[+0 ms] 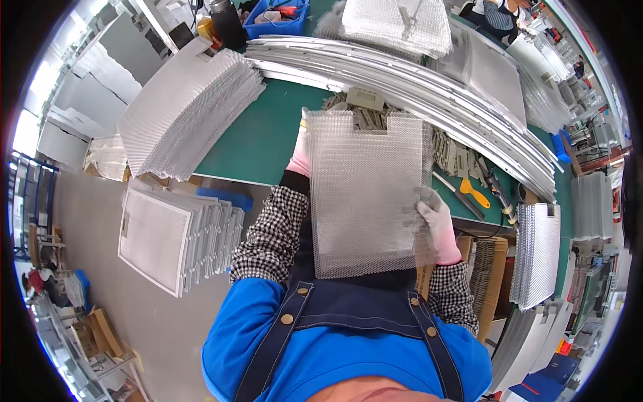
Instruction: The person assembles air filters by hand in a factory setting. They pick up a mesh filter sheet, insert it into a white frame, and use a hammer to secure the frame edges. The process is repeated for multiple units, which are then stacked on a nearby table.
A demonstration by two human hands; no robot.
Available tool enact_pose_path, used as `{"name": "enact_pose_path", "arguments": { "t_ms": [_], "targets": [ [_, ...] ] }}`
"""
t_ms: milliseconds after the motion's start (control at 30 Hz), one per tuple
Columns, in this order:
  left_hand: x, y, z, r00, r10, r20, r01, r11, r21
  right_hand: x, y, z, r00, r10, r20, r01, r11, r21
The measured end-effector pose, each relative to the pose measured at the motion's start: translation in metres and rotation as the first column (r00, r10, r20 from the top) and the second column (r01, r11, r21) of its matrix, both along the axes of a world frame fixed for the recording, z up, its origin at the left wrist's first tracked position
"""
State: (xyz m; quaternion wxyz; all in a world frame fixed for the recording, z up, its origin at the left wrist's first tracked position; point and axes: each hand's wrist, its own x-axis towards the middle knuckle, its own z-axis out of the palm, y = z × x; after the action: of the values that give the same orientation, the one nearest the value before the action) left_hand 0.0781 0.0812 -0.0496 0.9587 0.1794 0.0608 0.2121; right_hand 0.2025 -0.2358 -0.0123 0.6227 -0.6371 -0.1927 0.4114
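A silvery mesh panel (pixel 368 201) with a rectangular notch in its top edge is held up in front of my apron. Along its right side a second mesh layer (pixel 427 154) shows, slightly offset. My right hand (pixel 437 224), in a white and pink glove, grips the right edge with the fingers on the front face. My left hand (pixel 301 151), gloved alike, holds the upper left edge; its fingers are partly hidden behind the mesh. Just beyond the panel, small grey-beige plastic pieces (pixel 365 99) lie heaped on the green table (pixel 244 134).
A tall stack of mesh panels (pixel 191 110) stands at the left, framed panels (pixel 157 234) below it. Long metal profiles (pixel 402 74) cross the table's back. An orange scraper (pixel 474 193) and a power screwdriver (pixel 499 191) lie right. More mesh panels (pixel 536 254) stand at the right edge.
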Motion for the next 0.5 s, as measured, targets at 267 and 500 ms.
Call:
{"name": "enact_pose_path", "arguments": {
  "t_ms": [267,500],
  "targets": [
    [-0.003,-0.002,0.003,1.000,0.003,0.027,-0.004,0.998,0.060,0.003,0.004,-0.006,1.000,0.010,-0.008,-0.010,0.999,0.039],
    [-0.005,-0.002,-0.006,0.989,0.078,-0.127,-0.047,0.972,0.230,0.012,-0.007,-0.024,0.991,0.063,0.115,-0.054,0.996,-0.073]
  ]
}}
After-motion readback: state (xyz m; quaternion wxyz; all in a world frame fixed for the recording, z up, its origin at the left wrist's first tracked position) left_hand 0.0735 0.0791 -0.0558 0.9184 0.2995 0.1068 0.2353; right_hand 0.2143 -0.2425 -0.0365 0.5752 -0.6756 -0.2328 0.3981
